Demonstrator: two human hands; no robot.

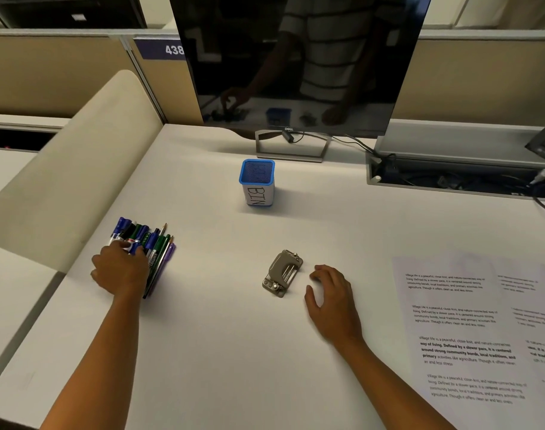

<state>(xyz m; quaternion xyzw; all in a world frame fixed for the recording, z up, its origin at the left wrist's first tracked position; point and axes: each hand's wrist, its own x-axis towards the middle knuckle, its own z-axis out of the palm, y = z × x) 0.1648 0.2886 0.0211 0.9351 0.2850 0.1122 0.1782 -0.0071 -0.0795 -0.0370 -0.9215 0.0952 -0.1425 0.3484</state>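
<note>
The light was dim and warm, falling from overhead, and shadows on the bench were soft. The dark monitor mirrored the room. Wide-angle distortion bowed the edges; the pens and printed sheets looked slightly smeared.

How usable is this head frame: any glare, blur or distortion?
Head view: dim, even light; the dark monitor mirrors the person; wide-angle bending toward the edges; printed sheets soft at right; left hand gripping pens and right hand look fairly sharp.
</note>
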